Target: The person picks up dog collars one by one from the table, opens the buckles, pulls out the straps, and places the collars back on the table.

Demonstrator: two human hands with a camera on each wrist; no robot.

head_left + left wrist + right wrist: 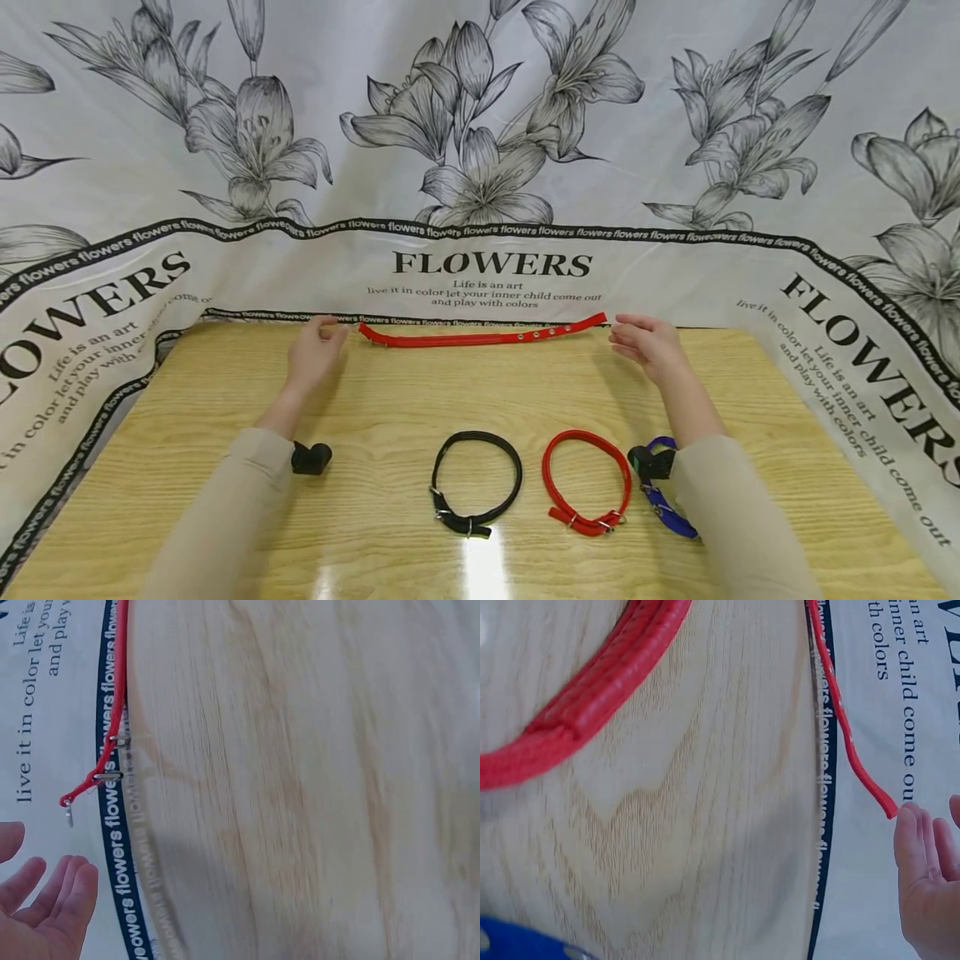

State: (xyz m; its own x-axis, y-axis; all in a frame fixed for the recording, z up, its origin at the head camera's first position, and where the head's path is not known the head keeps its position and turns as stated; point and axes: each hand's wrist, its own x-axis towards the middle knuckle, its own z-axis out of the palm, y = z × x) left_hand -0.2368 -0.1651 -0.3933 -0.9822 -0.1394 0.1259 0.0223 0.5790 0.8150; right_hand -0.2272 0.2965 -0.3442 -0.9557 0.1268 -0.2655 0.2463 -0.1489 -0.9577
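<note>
The left hand (318, 354) holds nothing, its fingers loosely bent and spread from the thumb, just beside the metal-fitted end of a red strap (480, 339). The right hand (648, 346) is empty too, its fingers nearly straight and pointing at the strap's plain tip; the head view shows a slim gap there. Between the two hands, the strap runs lengthwise along the far edge of the table (375, 400), bowed a little, with its right end rising higher than its left and a row of silver studs or eyelets near that right end. Nearer the person, a black collar (477, 435) and a red collar (587, 435) lie side by side, each closed in a loop with its buckle toward the person. Right of them is a blue collar (667, 510), partly covered by the right sleeve (735, 517) and a black wrist device (651, 462). A flower-printed cloth (480, 292) hangs behind the table.
</note>
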